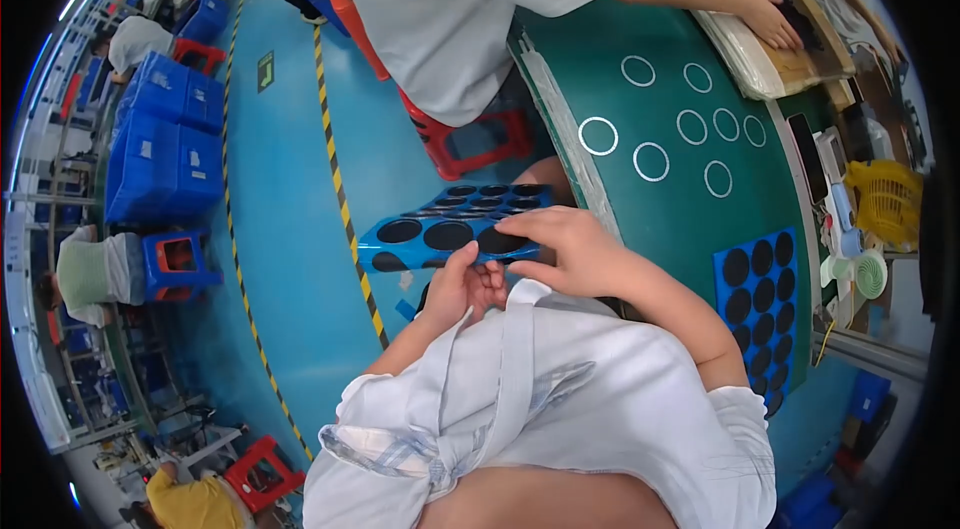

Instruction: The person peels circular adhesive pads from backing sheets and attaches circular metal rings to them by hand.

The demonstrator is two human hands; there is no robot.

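Observation:
A blue sheet with rows of black round pads is bent in front of my body, off the table's left edge. My left hand is at its near edge, thumb up against the sheet and fingers curled below. My right hand is closed over the sheet's near right corner, fingertips on a black pad and thumb lower down. Whether that pad is lifted from the sheet, I cannot tell. Several thin white rings lie spread on the green table to my right.
A second blue sheet of black pads lies at the table's near right. Across from me, a co-worker's hand rests on a dark piece atop a wrapped stack. A yellow basket, small green fan and red stool stand nearby.

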